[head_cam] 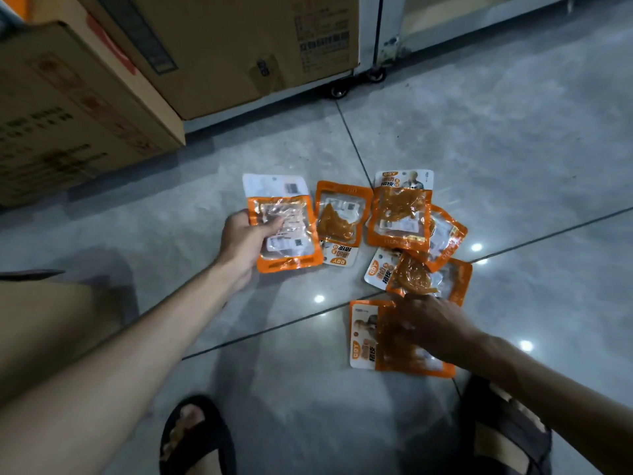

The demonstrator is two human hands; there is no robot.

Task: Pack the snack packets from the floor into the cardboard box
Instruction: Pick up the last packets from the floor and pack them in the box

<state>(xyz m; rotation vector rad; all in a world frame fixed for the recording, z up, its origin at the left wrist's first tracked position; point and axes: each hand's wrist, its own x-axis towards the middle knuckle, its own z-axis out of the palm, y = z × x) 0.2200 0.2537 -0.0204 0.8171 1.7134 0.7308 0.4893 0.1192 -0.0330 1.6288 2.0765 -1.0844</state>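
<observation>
To the right of the cardboard box (68, 108), on the grey floor (513, 149), the snack packets (399, 217) lie loosely heaped; nearest the box, the left hand (245, 245) grips a raised packet (291, 234), thumb across its face; farthest from the box, the right hand (431, 327) rests on the near packet (364, 337), fingers too blurred to tell whether they grasp.

Orange-and-white snack packets (399, 217) with clear windows, grey tiled floor (496, 149), brown cardboard boxes (68, 108), black sandals (198, 437).
</observation>
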